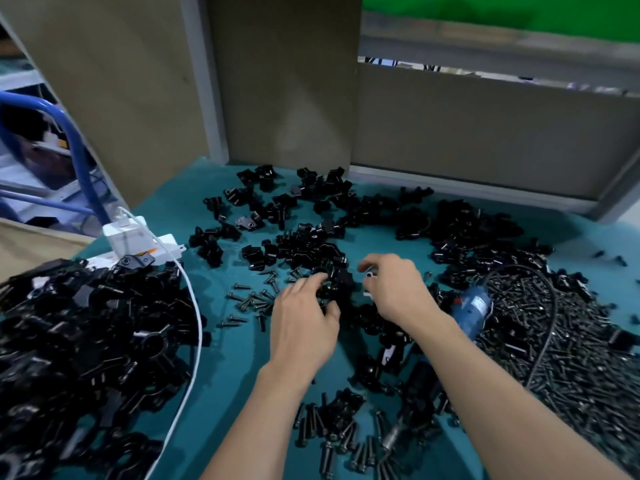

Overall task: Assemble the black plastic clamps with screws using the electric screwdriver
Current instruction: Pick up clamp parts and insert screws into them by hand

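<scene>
Loose black plastic clamps (311, 244) lie scattered over the teal table (225, 368). My left hand (304, 323) reaches into them, with fingers and thumb curled round one black clamp (332, 285). Just to the right, my right hand (394, 289) has its fingers curled and pinches a small part (370, 274), mostly hidden by the fingers. The electric screwdriver (474, 306) lies to the right with its blue end showing. Its dark body runs under my right forearm to a metal tip (391, 441). Small screws (249, 299) lie left of my left hand.
A big heap of black clamps (86, 341) fills the left side. A dense pile of screws (561, 348) with a black cable looped over it fills the right. A white power strip (138, 244) and white cable (199, 323) lie at left. Cardboard panels (284, 81) stand behind.
</scene>
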`<state>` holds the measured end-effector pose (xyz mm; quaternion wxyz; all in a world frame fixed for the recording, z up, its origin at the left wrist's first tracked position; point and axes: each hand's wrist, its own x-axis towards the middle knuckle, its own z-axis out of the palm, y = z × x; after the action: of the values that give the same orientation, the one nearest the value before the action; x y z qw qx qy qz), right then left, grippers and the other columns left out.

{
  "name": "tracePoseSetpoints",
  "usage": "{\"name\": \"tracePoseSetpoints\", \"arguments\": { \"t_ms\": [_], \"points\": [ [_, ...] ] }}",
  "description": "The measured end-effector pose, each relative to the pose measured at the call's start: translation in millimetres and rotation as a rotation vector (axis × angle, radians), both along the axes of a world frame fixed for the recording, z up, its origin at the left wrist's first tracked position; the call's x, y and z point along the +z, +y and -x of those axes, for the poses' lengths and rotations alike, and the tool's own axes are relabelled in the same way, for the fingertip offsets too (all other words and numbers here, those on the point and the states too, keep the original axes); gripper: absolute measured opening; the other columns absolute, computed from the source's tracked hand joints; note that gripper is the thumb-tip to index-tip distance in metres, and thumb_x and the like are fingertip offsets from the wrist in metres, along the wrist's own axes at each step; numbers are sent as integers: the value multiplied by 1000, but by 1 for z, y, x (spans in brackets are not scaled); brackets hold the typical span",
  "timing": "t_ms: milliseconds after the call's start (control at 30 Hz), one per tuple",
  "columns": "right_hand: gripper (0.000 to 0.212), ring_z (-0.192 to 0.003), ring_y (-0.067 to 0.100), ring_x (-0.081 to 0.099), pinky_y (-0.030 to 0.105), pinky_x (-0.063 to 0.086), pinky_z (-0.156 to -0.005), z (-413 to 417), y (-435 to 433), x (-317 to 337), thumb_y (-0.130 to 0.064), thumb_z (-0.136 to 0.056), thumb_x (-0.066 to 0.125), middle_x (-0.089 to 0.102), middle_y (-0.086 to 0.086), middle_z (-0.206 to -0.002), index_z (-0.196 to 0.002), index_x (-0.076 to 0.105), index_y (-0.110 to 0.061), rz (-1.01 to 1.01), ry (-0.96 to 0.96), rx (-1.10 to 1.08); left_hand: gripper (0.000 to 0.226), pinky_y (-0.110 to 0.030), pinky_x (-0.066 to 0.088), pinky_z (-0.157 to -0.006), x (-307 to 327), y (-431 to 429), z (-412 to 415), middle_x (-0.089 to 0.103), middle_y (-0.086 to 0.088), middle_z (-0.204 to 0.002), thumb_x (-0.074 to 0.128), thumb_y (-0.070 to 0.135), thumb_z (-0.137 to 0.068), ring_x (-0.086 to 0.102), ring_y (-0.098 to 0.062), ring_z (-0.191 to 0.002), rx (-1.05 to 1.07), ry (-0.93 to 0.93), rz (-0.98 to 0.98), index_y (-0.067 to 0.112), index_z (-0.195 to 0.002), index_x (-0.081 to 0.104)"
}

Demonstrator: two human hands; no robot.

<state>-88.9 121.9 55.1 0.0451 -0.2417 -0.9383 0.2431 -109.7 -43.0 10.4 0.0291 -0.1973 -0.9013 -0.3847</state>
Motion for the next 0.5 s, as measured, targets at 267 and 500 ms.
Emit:
{"name": "tracePoseSetpoints", "arguments": {
  "t_ms": [267,500],
  "points": [
    [26,-102,11,73,41,57,-97,-57,-14,2,-16,-102,59,80,-7,-98,-99,80,-31,618,339,-137,39,-10,43,-91,6,14,-34,62,25,-119,68,32,-94,55,4,-108,-281,229,-212,42,-130,57],
    [67,-91,27,70,46,62,-91,-79,-10,13,15,-98,53,73,14,-113,-146,47,-31,1177,268,197,16,-28,49,-59,6,21,-23,69,8,-71,69,31,-94,62,-8,-61,-163,-216,-600,44,-96,60]
  ]
}}
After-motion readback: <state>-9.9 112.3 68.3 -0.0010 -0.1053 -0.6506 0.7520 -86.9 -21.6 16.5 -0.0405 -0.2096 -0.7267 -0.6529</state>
